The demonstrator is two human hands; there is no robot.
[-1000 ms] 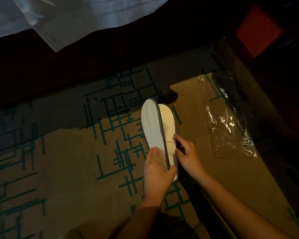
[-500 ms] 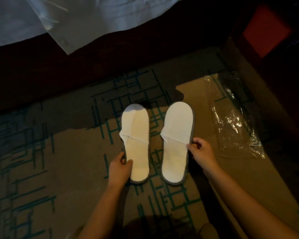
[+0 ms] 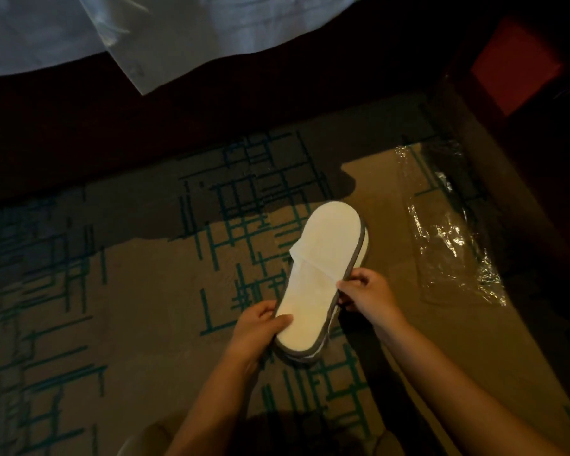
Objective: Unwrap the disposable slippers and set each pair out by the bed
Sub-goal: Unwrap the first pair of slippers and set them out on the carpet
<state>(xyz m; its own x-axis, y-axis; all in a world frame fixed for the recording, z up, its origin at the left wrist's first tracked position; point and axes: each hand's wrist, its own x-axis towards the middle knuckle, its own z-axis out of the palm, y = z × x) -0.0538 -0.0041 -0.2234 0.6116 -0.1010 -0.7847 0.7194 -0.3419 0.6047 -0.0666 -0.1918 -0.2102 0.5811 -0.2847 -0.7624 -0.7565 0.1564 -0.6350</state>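
Note:
Two white disposable slippers (image 3: 320,274) with grey edging lie stacked one on the other, toes pointing toward the bed, just above the patterned carpet. Only the rim of the lower one shows under the upper. My left hand (image 3: 260,327) grips the heel end from the left, thumb on the insole. My right hand (image 3: 366,294) pinches the right edge at mid-length. The empty clear plastic wrapper (image 3: 448,232) lies crumpled on the carpet to the right of the slippers.
The bed's white sheet (image 3: 185,31) hangs over a dark bed base (image 3: 178,126) along the top. A dark wooden piece of furniture (image 3: 540,143) with a red panel (image 3: 514,60) stands at the right. Brown carpet (image 3: 96,324) with teal line pattern covers the floor.
Half a second ago the two slippers lay side by side on the carpet, one under each hand. Now they are stacked together, shifted right, held by both hands.

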